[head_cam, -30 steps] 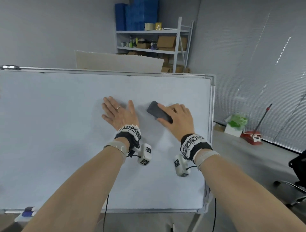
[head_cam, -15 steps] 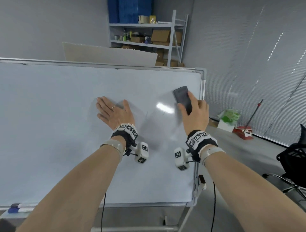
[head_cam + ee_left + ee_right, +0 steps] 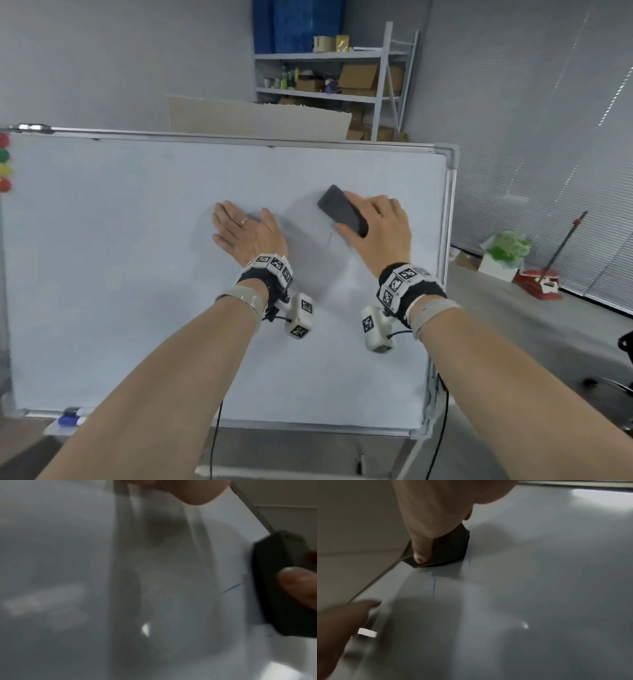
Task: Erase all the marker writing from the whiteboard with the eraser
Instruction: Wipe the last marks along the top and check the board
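Dark flat eraser (image 3: 342, 209) lies against pale whiteboard (image 3: 137, 274).

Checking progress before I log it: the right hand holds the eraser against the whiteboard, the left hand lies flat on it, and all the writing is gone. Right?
Not quite: the right wrist view shows a thin blue line left on the whiteboard beside the eraser. The right hand and left hand are as stated.

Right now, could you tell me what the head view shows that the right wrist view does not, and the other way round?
Only the head view shows the left hand flat on the whiteboard, the coloured magnets, the markers on the tray and the shelf. Only the right wrist view clearly shows a thin blue line left just below the eraser. Both show the right hand gripping the dark eraser against the board.
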Motion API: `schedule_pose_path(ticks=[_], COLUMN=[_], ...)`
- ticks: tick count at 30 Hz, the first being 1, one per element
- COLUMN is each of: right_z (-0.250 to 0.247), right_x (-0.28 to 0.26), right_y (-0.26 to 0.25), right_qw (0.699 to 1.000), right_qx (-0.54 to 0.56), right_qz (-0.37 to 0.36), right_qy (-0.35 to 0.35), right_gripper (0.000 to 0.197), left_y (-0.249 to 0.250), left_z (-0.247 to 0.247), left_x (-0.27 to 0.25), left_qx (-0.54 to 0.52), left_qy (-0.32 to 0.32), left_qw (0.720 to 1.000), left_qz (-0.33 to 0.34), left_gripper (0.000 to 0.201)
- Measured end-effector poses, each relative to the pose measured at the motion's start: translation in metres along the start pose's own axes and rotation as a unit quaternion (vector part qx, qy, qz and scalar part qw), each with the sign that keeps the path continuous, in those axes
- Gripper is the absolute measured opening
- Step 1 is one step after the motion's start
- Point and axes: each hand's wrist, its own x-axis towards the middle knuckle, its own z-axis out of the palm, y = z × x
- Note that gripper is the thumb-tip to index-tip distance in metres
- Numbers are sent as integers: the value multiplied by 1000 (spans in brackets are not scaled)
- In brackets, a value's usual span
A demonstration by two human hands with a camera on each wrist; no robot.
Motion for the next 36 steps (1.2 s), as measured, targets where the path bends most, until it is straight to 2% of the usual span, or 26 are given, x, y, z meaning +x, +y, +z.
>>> schedule_pose_path(ticks=[2, 4, 5, 8, 9, 10, 13, 15, 17, 19, 21, 22, 23, 24, 26, 27, 28, 31, 32, 36], right_z=[11, 11, 8, -4, -6, -5, 3, 2, -6, -18, -26, -31, -30, -28, -27, -27, -28, -33, -32, -9], right_x=[-19, -22, -18, -10, -12, -17, -42, -48, -45, -46, -52, -58, -62, -66, -77, -81, -82, -78, -76, -67], right_y=[-9, -5, 0, 16, 17, 14, -2, 2, 18, 39, 53, 56, 53, 49, 42, 42, 45, 52, 50, 8], right_qw=[995, 991, 994, 999, 999, 999, 990, 981, 994, 997, 973, 960, 958, 968, 992, 995, 994, 974, 969, 982], right_qx=[13, 6, 0, -15, -13, -9, 13, 0, -21, -53, -91, -105, -105, -92, -71, -76, -84, -74, -70, -42], right_qz=[-89, -116, -96, 27, 40, 22, -120, -163, -93, 57, 203, 246, 253, 223, 101, 61, 63, 206, 222, 180], right_qy=[-53, -61, -48, 21, 30, 23, -71, -100, -62, 5, 63, 80, 83, 69, 7, -15, -13, 66, 80, 48], right_gripper=[53, 51, 51, 52, 52, 52, 51, 50, 51, 51, 53, 55, 56, 55, 54, 53, 52, 54, 54, 55], left_y=[-3, -5, -5, -5, -5, -5, -7, -9, -9, -8, -5, -3, -2, -2, 2, 3, 4, 2, 0, -24], left_z=[2, 3, 4, 4, 4, 4, 5, 5, 4, 4, 5, 7, 8, 10, 13, 15, 17, 15, 13, -3], left_x=[-2, -3, -3, -4, -4, -5, -5, -6, -7, -13, -19, -25, -27, -28, -34, -38, -42, -46, -45, -33], left_qx=[2, 3, 1, -2, -2, -2, 6, 9, 8, 3, 1, 0, 2, 3, 4, 4, 5, 8, 5, 6], left_qy=[-9, -11, -15, -23, -23, -21, -15, -12, -13, -17, -25, -30, -30, -28, -25, -27, -28, -30, -32, -34], left_qw=[1000, 1000, 1000, 1000, 1000, 1000, 1000, 1000, 1000, 1000, 1000, 1000, 999, 1000, 1000, 999, 999, 999, 999, 999], left_qz=[2, 7, 8, 11, 12, 10, 5, 9, 9, 6, 8, 10, 11, 10, 14, 17, 21, 30, 27, 11], left_gripper=[73, 73, 73, 75, 75, 75, 76, 76, 77, 77, 76, 76, 76, 76, 76, 76, 76, 76, 76, 77])
